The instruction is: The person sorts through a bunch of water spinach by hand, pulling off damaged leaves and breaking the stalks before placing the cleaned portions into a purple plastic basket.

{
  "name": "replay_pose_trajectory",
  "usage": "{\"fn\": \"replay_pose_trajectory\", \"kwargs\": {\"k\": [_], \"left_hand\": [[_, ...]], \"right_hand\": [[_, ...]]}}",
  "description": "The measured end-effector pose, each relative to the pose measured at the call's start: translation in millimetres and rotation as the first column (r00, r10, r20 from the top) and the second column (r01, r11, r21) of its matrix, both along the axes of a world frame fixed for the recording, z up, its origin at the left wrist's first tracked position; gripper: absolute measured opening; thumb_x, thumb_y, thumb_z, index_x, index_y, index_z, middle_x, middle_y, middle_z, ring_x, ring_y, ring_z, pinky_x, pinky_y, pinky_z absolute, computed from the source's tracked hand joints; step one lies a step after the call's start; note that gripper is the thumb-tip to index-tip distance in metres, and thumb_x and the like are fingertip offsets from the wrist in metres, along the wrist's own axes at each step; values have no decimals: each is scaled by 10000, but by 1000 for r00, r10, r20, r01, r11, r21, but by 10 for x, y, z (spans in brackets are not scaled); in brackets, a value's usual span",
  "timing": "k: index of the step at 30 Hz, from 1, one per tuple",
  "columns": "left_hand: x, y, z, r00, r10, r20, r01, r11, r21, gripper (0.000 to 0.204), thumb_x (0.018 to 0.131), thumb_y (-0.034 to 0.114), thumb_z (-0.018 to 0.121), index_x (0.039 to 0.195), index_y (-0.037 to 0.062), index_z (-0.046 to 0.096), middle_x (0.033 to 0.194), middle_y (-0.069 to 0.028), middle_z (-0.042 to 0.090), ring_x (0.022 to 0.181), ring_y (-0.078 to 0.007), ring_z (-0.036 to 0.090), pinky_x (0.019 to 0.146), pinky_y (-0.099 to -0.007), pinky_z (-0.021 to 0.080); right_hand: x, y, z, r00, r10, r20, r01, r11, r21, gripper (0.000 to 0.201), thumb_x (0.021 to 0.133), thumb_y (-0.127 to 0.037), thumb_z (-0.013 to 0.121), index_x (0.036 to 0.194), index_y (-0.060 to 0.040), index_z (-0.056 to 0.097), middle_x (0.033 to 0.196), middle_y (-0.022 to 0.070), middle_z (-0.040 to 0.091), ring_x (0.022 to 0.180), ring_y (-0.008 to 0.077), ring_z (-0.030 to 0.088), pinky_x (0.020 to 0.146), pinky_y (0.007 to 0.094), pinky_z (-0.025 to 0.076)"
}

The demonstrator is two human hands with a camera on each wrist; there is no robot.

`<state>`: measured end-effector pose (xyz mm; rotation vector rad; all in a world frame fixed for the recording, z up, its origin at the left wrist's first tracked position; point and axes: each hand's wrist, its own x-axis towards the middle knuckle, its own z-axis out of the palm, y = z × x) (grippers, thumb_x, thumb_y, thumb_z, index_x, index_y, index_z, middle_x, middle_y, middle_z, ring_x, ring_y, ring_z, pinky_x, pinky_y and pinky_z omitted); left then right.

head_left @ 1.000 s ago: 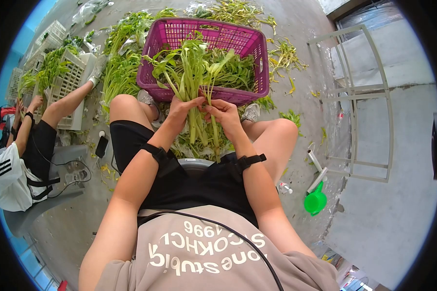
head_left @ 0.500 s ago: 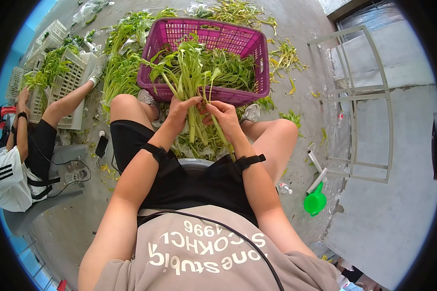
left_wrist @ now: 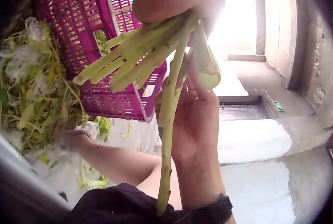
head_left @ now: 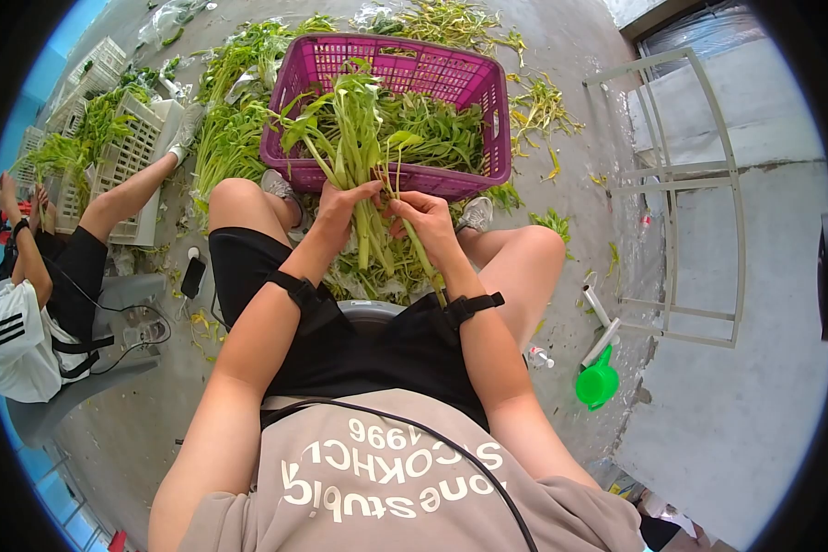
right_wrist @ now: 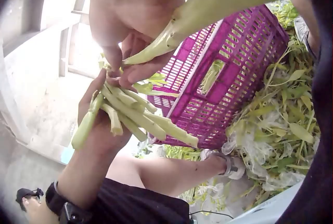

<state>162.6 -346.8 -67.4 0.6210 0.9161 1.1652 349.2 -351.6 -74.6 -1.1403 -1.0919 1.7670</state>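
Note:
Over the near rim of a purple plastic basket, my left hand grips a bunch of leafy green stalks. Its leaves point away from me and the cut ends stick out below the hand, clustered in the right wrist view. Beside it, my right hand pinches a single stalk whose thick end slants down along the right wrist. Both hands' fingertips are close together around the upper part of this stalk. More greens lie inside the basket.
Loose leafy greens are piled left of the basket, and yellowed trimmings lie to its right. Trimmings and clear plastic cover the floor below. At the left, another person sits by white crates. A metal frame stands right.
The single stalk in my right hand has swung from hanging beside the bunch to slanting toward my right wrist. My left hand keeps its hold. The other person's arms have moved.

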Motion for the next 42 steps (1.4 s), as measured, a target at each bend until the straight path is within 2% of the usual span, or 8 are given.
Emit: {"fn": "replay_pose_trajectory", "kwargs": {"k": [8, 14, 16, 20, 24, 29, 35, 42], "left_hand": [[6, 12, -30, 999, -4, -45, 5, 1000, 31, 205, 877, 122, 733, 1048, 50, 647, 843, -33, 646, 744, -136, 613, 651, -295, 495], [-1, 11, -17, 1000, -5, -3, 5, 1000, 7, 211, 888, 124, 725, 1059, 42, 633, 843, -40, 645, 743, -147, 619, 651, -309, 508], [-9, 5, 34, 998, 67, 19, -67, 998, -21, 229, 897, 122, 717, 1087, 42, 619, 842, -46, 643, 739, -156, 630, 639, -321, 521], [-52, 50, -40, 994, 107, 37, -108, 994, 18, 245, 906, 121, 708, 1115, 50, 602, 837, -48, 638, 734, -159, 640, 627, -322, 530], [-52, 45, -15, 982, 175, 76, -175, 984, -8, 240, 885, 76, 710, 1098, 31, 608, 834, -51, 644, 695, -152, 638, 612, -297, 494], [-76, 64, -66, 988, 142, 51, -144, 989, 27, 265, 919, 121, 702, 1141, 53, 572, 843, -50, 629, 732, -158, 646, 602, -312, 526], [-48, 53, 10, 981, 176, 75, -178, 984, 13, 260, 875, 71, 720, 1101, 22, 603, 831, -58, 641, 699, -163, 643, 605, -303, 498], [-94, 64, -168, 984, 142, 108, -144, 990, 10, 217, 908, 82, 703, 1099, 33, 612, 853, -49, 639, 753, -156, 644, 662, -283, 522]], "right_hand": [[-18, -3, 19, 999, -30, -14, 31, 999, 28, 226, 974, -163, 677, 1084, 33, 704, 806, 69, 693, 609, 109, 612, 550, 244, 486], [-9, 3, -41, 998, -61, -17, 61, 997, 38, 232, 948, -167, 715, 1079, 24, 709, 820, 57, 702, 618, 92, 603, 554, 234, 477], [2, 13, -39, 997, -76, -2, 76, 996, 39, 227, 931, -155, 734, 1075, 19, 711, 827, 50, 704, 626, 83, 600, 557, 230, 473], [0, 17, -59, 989, -144, 17, 144, 989, 20, 231, 874, -116, 790, 1059, -1, 714, 835, 20, 704, 646, 60, 587, 566, 223, 464], [12, 17, -24, 991, -129, 23, 128, 991, 29, 225, 860, -99, 799, 1050, -12, 715, 832, 2, 699, 650, 55, 584, 562, 224, 462], [12, 20, -31, 991, -133, -9, 133, 990, 42, 213, 859, -82, 792, 1047, -19, 716, 852, -10, 698, 719, 50, 606, 632, 220, 481], [22, 23, -65, 986, -157, -64, 161, 985, 66, 206, 834, -21, 793, 1024, -25, 712, 905, -11, 699, 815, 60, 631, 744, 220, 495], [23, 26, -91, 983, -170, -63, 174, 982, 68, 190, 820, 17, 791, 979, -34, 701, 917, -10, 693, 834, 68, 634, 778, 225, 497]]}}
